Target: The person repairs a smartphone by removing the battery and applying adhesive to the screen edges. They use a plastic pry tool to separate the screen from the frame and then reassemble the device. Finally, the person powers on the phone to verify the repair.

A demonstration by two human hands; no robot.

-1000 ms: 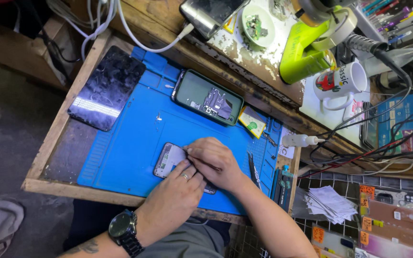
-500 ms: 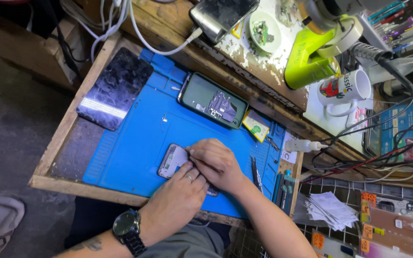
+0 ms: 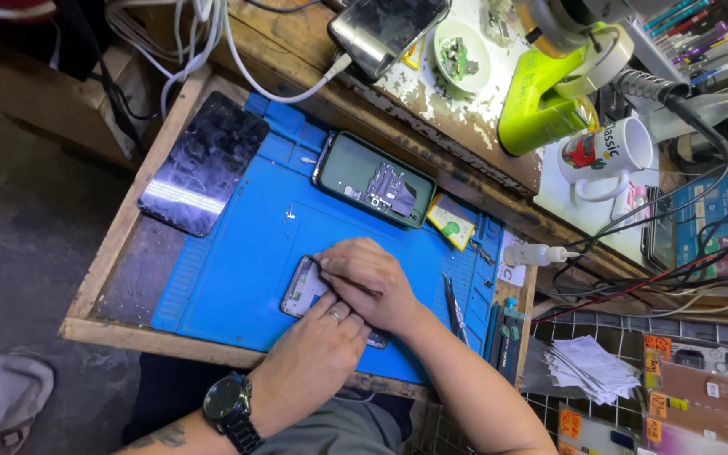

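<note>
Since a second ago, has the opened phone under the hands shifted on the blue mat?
No. The opened phone sits at the same spot on the blue mat, equally far from its near edge.

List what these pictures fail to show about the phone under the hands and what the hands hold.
Head view only:
- Phone: mostly hidden under both hands; only its left end shows.
- Right hand: fingertips curl down; any tool is too small to tell.
- Left hand: fingers covered by the right hand.
- Tweezers: tips blurred.

Wooden drawer tray (image 3: 103,324) – blue mat (image 3: 238,270) inside (dark screen (image 3: 204,164) beside).
</note>
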